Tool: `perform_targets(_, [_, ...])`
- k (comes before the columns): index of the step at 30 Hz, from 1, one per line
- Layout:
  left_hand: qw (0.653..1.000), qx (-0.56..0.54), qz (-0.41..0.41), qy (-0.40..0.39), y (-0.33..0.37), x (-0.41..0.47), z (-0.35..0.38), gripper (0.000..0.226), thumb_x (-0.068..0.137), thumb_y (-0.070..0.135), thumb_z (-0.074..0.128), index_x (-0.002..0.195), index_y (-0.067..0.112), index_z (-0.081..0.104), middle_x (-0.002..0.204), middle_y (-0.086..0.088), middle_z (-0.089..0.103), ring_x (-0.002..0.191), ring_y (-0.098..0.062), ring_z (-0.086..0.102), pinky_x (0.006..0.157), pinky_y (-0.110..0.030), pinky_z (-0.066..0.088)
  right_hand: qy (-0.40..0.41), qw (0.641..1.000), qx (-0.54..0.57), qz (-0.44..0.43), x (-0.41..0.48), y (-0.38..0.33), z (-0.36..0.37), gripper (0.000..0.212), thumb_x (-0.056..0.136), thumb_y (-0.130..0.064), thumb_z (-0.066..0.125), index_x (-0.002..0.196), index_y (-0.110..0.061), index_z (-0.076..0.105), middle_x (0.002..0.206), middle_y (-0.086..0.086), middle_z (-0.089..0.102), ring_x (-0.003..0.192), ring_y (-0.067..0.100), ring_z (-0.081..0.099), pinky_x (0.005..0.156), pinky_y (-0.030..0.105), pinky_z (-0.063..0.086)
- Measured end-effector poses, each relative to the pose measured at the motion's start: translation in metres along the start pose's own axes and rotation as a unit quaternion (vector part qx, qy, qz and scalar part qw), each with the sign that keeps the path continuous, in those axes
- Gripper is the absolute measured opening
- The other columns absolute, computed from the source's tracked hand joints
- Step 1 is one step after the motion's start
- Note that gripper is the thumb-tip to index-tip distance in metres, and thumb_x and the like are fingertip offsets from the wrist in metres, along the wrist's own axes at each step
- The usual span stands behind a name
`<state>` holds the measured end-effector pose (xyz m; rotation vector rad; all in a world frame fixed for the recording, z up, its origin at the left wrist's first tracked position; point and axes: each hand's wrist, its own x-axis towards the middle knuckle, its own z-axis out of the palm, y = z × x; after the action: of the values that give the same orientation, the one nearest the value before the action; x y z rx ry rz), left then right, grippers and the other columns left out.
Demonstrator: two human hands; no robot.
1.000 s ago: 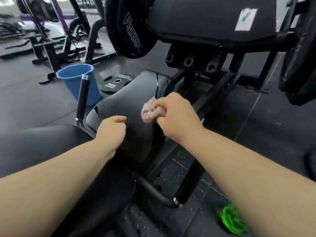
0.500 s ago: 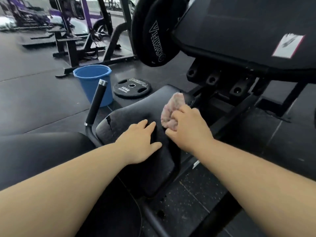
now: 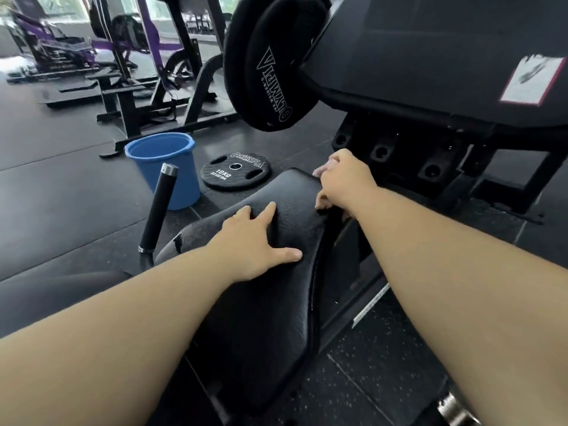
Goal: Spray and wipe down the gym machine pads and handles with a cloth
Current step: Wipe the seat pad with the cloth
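Daylight came through the windows at the top left, blown out pale, and laid a faint sheen on the dark floor below. The near scene was evenly and softly lit, with only weak shadows. A dull glare ran along the top of the seat pad. The far purple machines were soft. The sticker at the right edge was smeared, and the cloth by the right hand was a blurred pink sliver. The wide lens swelled the left forearm and right forearm toward the lower corners.
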<state>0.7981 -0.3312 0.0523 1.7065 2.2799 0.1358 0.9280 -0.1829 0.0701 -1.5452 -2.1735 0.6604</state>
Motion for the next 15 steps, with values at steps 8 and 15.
perform_targets(8, [0.989, 0.089, -0.007, -0.114, 0.016, 0.025, -0.014, 0.114, 0.080, 0.072, 0.058, 0.156, 0.025, -0.012, 0.162, -0.024, 0.000, 0.143, -0.042, 0.028, 0.115, -0.047, 0.032, -0.203, 0.957, 0.206, 0.020, 0.027, -0.008, -0.006, 0.008, 0.098, -0.018, 0.042, 0.099, -0.012, 0.048, 0.046, 0.012, 0.059, 0.035, 0.017, 0.042, 0.052, 0.030, 0.031])
perform_targets(15, [0.990, 0.048, -0.037, -0.127, 0.021, 0.027, -0.017, 0.119, 0.077, 0.065, 0.068, 0.156, 0.027, -0.014, 0.162, -0.024, -0.004, 0.146, -0.044, 0.019, 0.117, -0.049, 0.029, -0.197, 0.947, 0.248, -0.041, -0.014, 0.026, -0.030, 0.021, 0.101, -0.022, 0.049, 0.113, -0.029, 0.064, 0.058, 0.015, 0.068, 0.048, 0.022, 0.062, 0.052, 0.026, 0.046])
